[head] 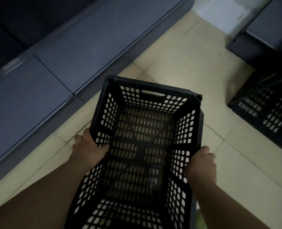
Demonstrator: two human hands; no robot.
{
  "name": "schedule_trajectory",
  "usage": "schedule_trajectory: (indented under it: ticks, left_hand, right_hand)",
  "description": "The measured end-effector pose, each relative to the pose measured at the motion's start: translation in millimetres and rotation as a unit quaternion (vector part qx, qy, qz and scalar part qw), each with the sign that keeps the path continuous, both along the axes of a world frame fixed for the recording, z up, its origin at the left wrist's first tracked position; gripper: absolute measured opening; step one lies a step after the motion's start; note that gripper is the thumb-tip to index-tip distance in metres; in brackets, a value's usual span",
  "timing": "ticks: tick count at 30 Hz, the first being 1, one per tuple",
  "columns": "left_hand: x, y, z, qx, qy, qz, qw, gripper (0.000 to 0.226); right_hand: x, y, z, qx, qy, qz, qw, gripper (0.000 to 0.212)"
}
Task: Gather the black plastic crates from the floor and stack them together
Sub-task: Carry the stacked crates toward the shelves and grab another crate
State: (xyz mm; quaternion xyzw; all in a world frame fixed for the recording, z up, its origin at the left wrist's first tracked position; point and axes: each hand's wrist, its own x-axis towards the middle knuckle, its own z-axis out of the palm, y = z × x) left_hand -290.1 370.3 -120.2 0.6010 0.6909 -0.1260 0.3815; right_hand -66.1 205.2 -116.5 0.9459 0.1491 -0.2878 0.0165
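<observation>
while both hands clamp the long walls of one black crate (141,146), left hand (89,151) and right hand (201,167) each curled tight over a rim, it hangs above the tiled floor (178,63), not yet stacked on the second crate (269,116) standing near at right.

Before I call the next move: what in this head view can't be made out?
- Held crate: near end cut off by the bottom edge.
- Second crate: cropped at the right edge, dim; whether it is one crate or several is unclear.
- Left hand, right hand: fingers hidden behind the crate walls.
</observation>
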Motion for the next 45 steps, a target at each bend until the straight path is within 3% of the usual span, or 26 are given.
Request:
schedule_trajectory:
  ticks: [4,10,17,22,26,31,36,45]
  left_hand:
    - [-9,-3,20,-0.001,0.023,-0.040,0.999,0.096]
    - [-12,-9,96,0.086,-0.013,-0.138,0.987,0.071]
    - [38,-22,296,0.186,0.009,-0.252,0.950,0.085]
    - [84,-44,452,0.198,-0.059,-0.290,0.934,0.077]
    - [130,-77,563,0.260,-0.088,-0.356,0.893,0.070]
    - [193,-152,660,0.347,-0.128,-0.447,0.814,0.069]
    - [252,-255,698,0.379,-0.133,-0.513,0.758,0.071]
    - [350,-443,685,0.339,-0.123,-0.588,0.724,0.075]
  right_hand:
    - [-11,-9,21,0.023,-0.015,-0.008,1.000,0.029]
    - [-2,-27,99,0.056,-0.024,0.010,0.998,0.033]
    - [25,-63,306,0.056,-0.103,0.045,0.992,0.084]
    - [48,-119,465,0.068,-0.158,0.012,0.985,0.080]
    - [66,-181,565,0.122,-0.204,-0.054,0.970,0.073]
    - [89,-276,650,0.135,-0.245,-0.131,0.951,0.073]
    - [108,-388,684,0.131,-0.271,-0.196,0.933,0.075]
    - [151,-588,708,0.083,-0.312,-0.253,0.912,0.069]
